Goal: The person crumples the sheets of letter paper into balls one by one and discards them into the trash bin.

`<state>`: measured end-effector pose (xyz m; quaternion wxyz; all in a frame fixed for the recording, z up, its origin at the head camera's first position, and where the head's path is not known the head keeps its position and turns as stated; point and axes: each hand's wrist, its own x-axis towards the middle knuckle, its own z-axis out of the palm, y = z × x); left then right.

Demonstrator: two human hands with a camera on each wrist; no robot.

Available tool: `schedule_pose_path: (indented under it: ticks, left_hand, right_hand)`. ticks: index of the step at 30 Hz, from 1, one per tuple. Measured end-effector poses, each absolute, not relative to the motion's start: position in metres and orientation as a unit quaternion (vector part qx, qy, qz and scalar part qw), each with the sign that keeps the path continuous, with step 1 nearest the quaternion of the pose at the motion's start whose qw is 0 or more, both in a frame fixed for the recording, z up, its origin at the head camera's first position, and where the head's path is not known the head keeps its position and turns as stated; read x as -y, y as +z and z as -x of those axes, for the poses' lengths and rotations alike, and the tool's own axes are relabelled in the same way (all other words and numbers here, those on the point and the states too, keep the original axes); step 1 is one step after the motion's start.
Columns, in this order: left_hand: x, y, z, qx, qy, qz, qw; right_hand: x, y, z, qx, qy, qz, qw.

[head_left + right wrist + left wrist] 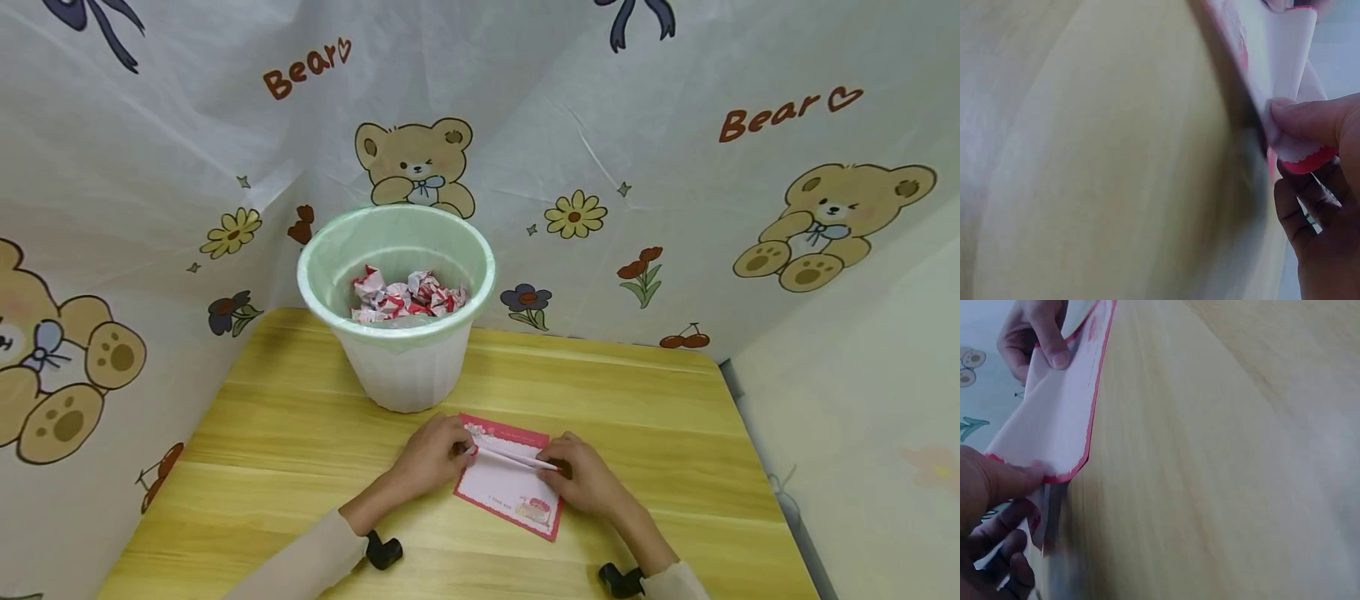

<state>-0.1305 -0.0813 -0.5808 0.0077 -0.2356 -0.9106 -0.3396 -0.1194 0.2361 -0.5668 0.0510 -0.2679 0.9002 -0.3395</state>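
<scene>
A sheet of notepaper [504,483], white with a red-pink border and a small printed picture in one corner, is held over the front middle of the table. My left hand [435,454] pinches its left edge between thumb and fingers. At the opposite edge, my right hand [585,475] pinches it the same way. A raised crease runs across the sheet between the two hands. In the left wrist view the paper [1060,419] bends up under the thumb. The right wrist view shows the thumb pressing on the folded paper [1279,69].
Behind the left hand stands a pale green and white bucket [405,367], with several crumpled red-and-white paper balls [405,296] inside. The wood-grain table [637,400] backs onto a bear-print cloth [555,108]. Black wrist mounts [384,552] show at both sleeves.
</scene>
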Motion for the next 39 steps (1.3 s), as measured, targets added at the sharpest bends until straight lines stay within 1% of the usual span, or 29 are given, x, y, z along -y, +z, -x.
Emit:
schedule_pose_path:
  ticks: [3,7,9,15,21,24,30,33,39]
  left_hand:
    - [0.084,-0.577,0.128,0.899,-0.359,0.250,0.021]
    - [0.086,-0.569,0.124,0.884,-0.384,0.265,0.021]
    - [0.087,-0.564,0.121,0.873,-0.408,0.268,0.008]
    - [0.087,-0.547,0.115,0.824,-0.510,0.247,-0.019]
    - [0.086,-0.535,0.113,0.777,-0.592,0.212,-0.023]
    - [0.087,-0.532,0.114,0.759,-0.619,0.203,-0.014]
    - [0.086,-0.527,0.116,0.739,-0.638,0.214,0.031]
    - [0.085,-0.525,0.117,0.733,-0.643,0.216,0.049]
    - [0.085,-0.524,0.116,0.719,-0.659,0.209,0.065]
  right_hand:
    - [-0.239,-0.563,0.115,-0.891,-0.361,0.273,0.035]
    - [-0.242,-0.555,0.109,-0.882,-0.383,0.273,0.021]
    - [-0.242,-0.550,0.105,-0.878,-0.398,0.265,0.023]
    - [-0.244,-0.536,0.095,-0.845,-0.487,0.211,0.058]
    - [-0.242,-0.526,0.090,-0.810,-0.560,0.163,0.052]
    - [-0.237,-0.524,0.091,-0.797,-0.586,0.144,0.035]
    - [-0.228,-0.521,0.095,-0.770,-0.623,0.134,-0.023]
    - [-0.224,-0.519,0.096,-0.770,-0.620,0.146,-0.048]
    - [-0.219,-0.515,0.099,-0.780,-0.591,0.188,-0.086]
